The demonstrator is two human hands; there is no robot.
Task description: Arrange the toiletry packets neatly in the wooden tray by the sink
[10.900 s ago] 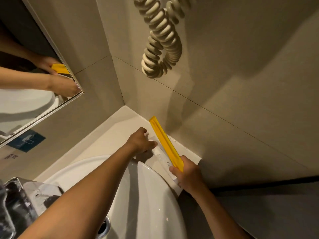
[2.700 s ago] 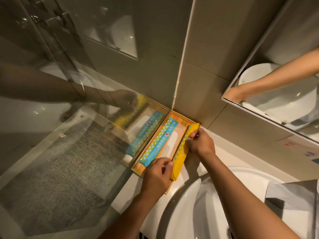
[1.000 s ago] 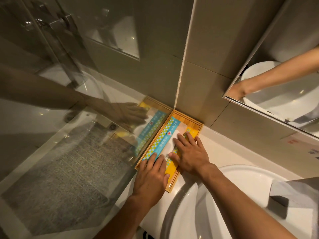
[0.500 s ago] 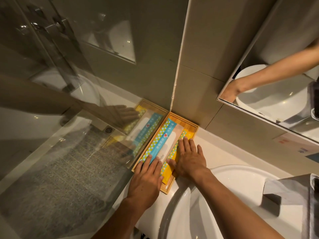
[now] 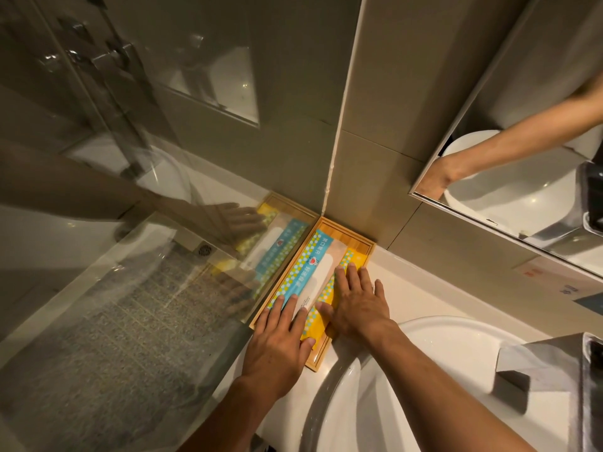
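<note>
A wooden tray sits in the counter's corner, against the glass panel and the tiled wall. Inside it a blue packet with a white window lies along the left side and a yellow packet along the right, side by side. My left hand lies flat, fingers spread, over the near end of the tray and the blue packet. My right hand rests flat on the yellow packet. Neither hand grips anything. The near ends of both packets are hidden under my hands.
A white basin lies just right of and below the tray. A glass shower panel stands along the tray's left edge and reflects it. A mirror hangs at upper right. A tissue box stands at the right.
Both hands went from holding the yellow packet to lying flat on the packets in the tray. In the last half second they have barely shifted; the view has moved slightly.
</note>
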